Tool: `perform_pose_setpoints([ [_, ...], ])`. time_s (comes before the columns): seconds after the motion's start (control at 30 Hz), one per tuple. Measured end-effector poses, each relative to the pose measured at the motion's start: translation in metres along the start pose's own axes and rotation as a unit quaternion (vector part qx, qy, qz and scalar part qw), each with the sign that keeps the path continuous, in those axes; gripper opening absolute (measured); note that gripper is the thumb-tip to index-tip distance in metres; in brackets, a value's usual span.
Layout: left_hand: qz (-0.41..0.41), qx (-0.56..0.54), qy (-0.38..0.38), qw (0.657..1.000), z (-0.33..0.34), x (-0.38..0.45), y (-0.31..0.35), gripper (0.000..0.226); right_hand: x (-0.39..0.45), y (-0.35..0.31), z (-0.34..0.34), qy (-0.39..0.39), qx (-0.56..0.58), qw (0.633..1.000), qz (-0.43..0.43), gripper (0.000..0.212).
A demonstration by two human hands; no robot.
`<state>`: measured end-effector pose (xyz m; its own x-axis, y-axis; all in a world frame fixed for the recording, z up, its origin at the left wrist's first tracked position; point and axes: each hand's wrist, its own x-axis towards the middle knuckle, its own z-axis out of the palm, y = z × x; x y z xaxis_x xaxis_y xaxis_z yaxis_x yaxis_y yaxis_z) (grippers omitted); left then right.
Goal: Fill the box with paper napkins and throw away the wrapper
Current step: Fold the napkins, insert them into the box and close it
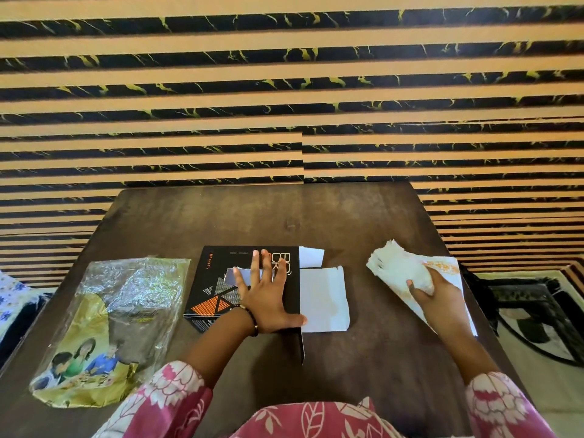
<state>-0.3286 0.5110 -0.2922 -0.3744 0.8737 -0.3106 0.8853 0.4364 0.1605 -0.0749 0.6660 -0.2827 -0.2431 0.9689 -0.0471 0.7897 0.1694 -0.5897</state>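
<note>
My right hand is clamped around a thick stack of white paper napkins, fingers curled over its near end, and that stack sits well to the right of the black tissue box, lying over a printed white sheet on the dark wooden table. The stack's long axis runs from my palm up and to the left, so its free end already points roughly toward the box. The box lies flat with its long side running away from me, and its right end stands open: 2 white flaps are folded out onto the table just beside it. My left hand rests flat on the box top with fingers spread, gripping nothing, only pinning the box. I judge the coming move to be a leftward slide of the stack into that open end, which faces my right hand directly. Left of the box, apart from it, lies the crumpled clear and yellow wrapper, nearer my left hand and not yet thrown away.
</note>
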Motion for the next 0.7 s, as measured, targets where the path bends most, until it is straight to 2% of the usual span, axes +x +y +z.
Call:
perform_pose_setpoints([
  [0.13, 0.037, 0.010, 0.014, 0.999, 0.005, 0.002, -0.001, 0.113, 0.013, -0.012, -0.019, 0.082, 0.143, 0.985, 0.045, 0.037],
  [0.27, 0.074, 0.005, 0.065, 0.995, 0.007, -0.002, -0.003, 0.109, 0.018, -0.037, -0.036, 0.096, 0.319, 0.939, 0.083, 0.025],
  [0.33, 0.102, -0.087, 0.092, 0.987, 0.003, -0.010, 0.004, 0.098, 0.013, -0.054, -0.039, 0.086, 0.355, 0.928, 0.068, 0.017],
  [0.37, 0.106, -0.177, 0.103, 0.973, -0.001, -0.014, 0.011, 0.088, 0.010, -0.064, -0.039, 0.082, 0.356, 0.929, 0.049, 0.013],
  [0.4, 0.103, -0.294, 0.110, 0.944, -0.007, -0.018, 0.021, 0.074, 0.006, -0.074, -0.038, 0.081, 0.344, 0.935, 0.024, 0.010],
  [0.43, 0.085, -0.425, 0.098, 0.896, -0.015, -0.021, 0.032, 0.057, 0.001, -0.083, -0.036, 0.082, 0.317, 0.945, -0.008, 0.011],
  [0.47, 0.054, -0.549, 0.073, 0.831, -0.025, -0.023, 0.044, 0.042, -0.005, -0.093, -0.033, 0.083, 0.283, 0.955, -0.042, 0.015],
  [0.5, 0.013, -0.654, 0.036, 0.755, -0.032, -0.023, 0.052, 0.036, -0.013, -0.102, -0.031, 0.081, 0.251, 0.961, -0.080, 0.019],
  [0.6, -0.050, -0.839, -0.051, 0.539, -0.036, -0.014, 0.055, 0.068, -0.045, -0.130, -0.021, 0.052, 0.199, 0.957, -0.203, 0.025],
  [0.63, -0.030, -0.881, -0.075, 0.467, -0.039, -0.012, 0.052, 0.074, -0.058, -0.139, -0.018, 0.028, 0.198, 0.949, -0.244, 0.030],
  [0.7, 0.034, -0.927, -0.099, 0.361, -0.039, -0.010, 0.043, 0.071, -0.079, -0.150, -0.007, -0.036, 0.174, 0.931, -0.320, 0.041],
])
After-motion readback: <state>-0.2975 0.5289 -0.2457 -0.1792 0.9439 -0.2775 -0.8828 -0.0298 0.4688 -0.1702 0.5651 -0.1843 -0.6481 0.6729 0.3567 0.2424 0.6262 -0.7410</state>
